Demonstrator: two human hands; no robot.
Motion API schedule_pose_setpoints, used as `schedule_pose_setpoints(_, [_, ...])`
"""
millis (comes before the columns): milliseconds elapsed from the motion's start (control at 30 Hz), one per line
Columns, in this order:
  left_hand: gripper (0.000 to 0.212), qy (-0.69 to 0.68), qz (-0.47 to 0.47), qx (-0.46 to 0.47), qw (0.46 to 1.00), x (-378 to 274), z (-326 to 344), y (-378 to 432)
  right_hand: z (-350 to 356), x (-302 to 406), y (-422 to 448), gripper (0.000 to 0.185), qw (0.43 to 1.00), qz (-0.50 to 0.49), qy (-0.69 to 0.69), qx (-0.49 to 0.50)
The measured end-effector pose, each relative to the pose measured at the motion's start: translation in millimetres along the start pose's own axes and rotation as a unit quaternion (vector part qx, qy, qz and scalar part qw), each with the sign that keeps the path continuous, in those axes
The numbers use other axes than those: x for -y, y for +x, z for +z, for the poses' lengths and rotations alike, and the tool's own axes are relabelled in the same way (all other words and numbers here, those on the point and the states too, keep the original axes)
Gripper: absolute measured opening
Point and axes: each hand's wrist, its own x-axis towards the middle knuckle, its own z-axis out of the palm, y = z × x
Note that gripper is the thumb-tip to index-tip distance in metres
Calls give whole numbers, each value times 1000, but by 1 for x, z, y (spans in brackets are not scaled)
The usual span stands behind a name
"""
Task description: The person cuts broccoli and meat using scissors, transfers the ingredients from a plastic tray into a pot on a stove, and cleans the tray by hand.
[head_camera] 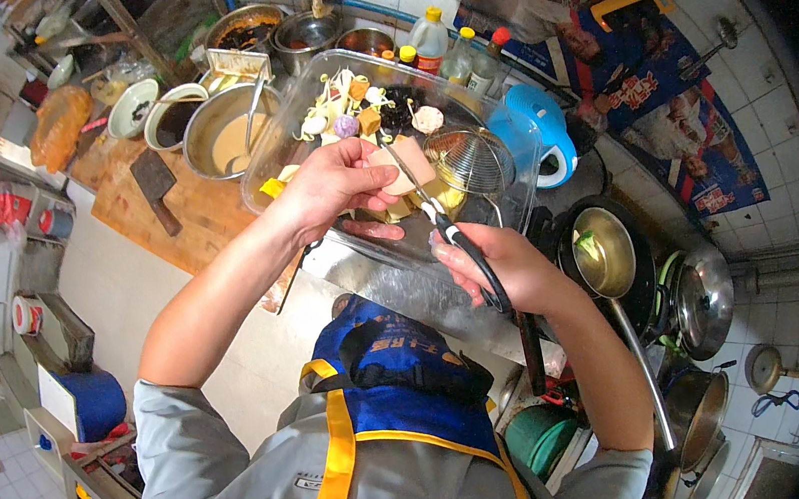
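My left hand (342, 189) pinches a flat, pale pink slice, perhaps luncheon meat (413, 166), between thumb and fingers. Around the black handles of a pair of scissors (474, 251) my right hand (503, 262) is closed. The blades lie across the slice; whether they cut into it cannot be told. Both hands are over a clear plastic tub (530, 149). Inside it are bean sprouts (334, 95), dark shredded food (398, 109), several balls and cubes, and yellowish pieces (447, 194). A wire skimmer (471, 160) rests at the tub's right side.
A cleaver (156, 191) lies on the wooden board (118, 211) at left, near a steel pot of tan liquid (205, 150) with a ladle. Bottles (430, 37) stand behind the tub. At right are a blue-and-white plastic container (543, 132) and a long-handled pan (605, 260).
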Motion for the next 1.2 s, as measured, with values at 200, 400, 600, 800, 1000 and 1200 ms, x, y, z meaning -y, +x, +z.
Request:
schedule_pose_setpoints(200, [20, 360, 112, -10, 926, 5, -35, 13, -3, 1, -16, 24, 996, 14, 76, -45])
schedule_pose_setpoints(400, [19, 723, 157, -137, 659, 0, -52, 13, -22, -24, -42, 35, 991, 21, 69, -110])
schedule_pose_setpoints(600, [17, 756, 124, -144, 626, 13, -63, 25, -30, -29, -60, 43, 990, 1, 41, -134])
schedule_pose_setpoints(800, [24, 729, 8, -46, 683, -8, -54, 30, -28, -32, -63, 49, 987, 24, 10, -159])
schedule_pose_setpoints(1000, [26, 669, 79, -127, 728, 7, -67, 32, -18, -19, -59, 53, 992, 42, -29, -119])
schedule_pose_setpoints(1200, [16, 328, 111, -110, 932, -24, -59, 19, -14, -10, -43, 43, 998, 12, -1, -59])
